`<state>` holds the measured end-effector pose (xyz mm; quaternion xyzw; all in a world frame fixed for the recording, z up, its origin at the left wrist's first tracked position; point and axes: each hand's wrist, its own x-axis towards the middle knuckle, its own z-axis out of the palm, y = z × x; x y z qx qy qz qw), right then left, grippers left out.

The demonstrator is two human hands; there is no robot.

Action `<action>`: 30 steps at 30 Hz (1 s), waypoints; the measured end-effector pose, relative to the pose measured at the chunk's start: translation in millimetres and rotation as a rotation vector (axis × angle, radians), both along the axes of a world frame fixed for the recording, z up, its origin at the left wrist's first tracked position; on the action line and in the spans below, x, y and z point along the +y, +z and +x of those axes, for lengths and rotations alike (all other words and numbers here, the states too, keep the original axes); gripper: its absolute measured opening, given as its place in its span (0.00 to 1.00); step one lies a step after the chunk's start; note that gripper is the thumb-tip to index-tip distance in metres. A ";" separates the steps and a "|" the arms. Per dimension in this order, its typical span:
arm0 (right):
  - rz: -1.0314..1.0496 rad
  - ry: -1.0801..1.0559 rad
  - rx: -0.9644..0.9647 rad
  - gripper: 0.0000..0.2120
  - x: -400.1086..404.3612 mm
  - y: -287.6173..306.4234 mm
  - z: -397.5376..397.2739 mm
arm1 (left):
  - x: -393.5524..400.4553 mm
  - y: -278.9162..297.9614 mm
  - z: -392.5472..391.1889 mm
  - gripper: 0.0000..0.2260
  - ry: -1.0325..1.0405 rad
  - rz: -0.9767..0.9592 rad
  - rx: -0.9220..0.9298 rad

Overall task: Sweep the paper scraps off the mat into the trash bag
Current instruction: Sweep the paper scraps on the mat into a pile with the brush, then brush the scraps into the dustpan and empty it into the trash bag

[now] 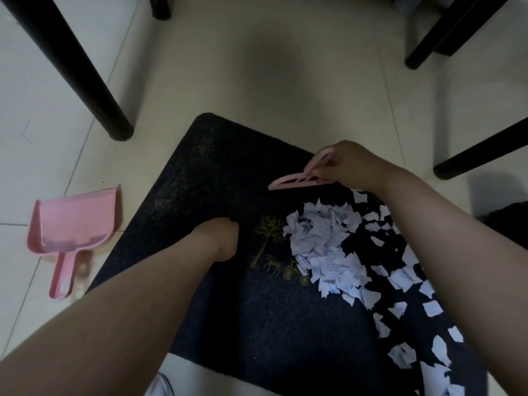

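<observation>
A dark mat (217, 178) with a small yellow tree drawing lies on the tiled floor. White paper scraps (323, 247) are heaped on its right half and trail off toward the bottom right. My right hand (354, 164) grips a pink hand brush (297, 178) by its handle, held at the mat's far right side just beyond the heap. My left hand (220, 238) presses on the mat's middle, left of the heap, its fingers curled under and hidden. No trash bag is clearly visible.
A pink dustpan (71, 227) lies on the tiles left of the mat, handle toward me. Black furniture legs stand at the upper left (85, 81), upper right (445, 32) and right (480, 150). A dark object (511, 221) shows at the right edge.
</observation>
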<state>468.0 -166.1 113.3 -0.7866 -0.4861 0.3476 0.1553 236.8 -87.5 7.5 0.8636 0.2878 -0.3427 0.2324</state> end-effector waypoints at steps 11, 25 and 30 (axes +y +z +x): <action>-0.095 -0.211 -0.246 0.14 23.4 -15.1 -77.7 | 55.8 23.8 -100.9 0.13 0.209 0.505 -0.088; 0.045 -0.414 -0.182 0.15 69.9 -21.9 -195.1 | 73.2 29.6 -175.3 0.18 0.711 0.450 -0.005; 0.079 -0.335 -0.035 0.14 85.6 -20.1 -236.6 | 73.5 16.6 -200.5 0.24 0.831 0.301 0.054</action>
